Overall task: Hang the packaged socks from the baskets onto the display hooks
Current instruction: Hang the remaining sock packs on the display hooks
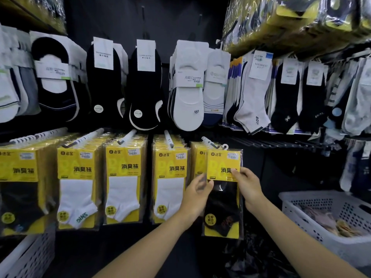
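Packet of black socks stands upright between both hands, long axis vertical, just right of the filled yellow rows. Right grip pinches its right edge, thumb on the yellow card; left grip, slightly blurred, holds the left edge. Its white hanger loop sits above both grips, just beside the display hook tip, which lies leftward, nearer the left grip. White basket stands well apart at right

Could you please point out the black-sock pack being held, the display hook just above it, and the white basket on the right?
black-sock pack [222, 197]: head view, on the black sock.
display hook [208, 141]: head view, middle of the white prong.
white basket [345, 249]: head view, near outer wall.
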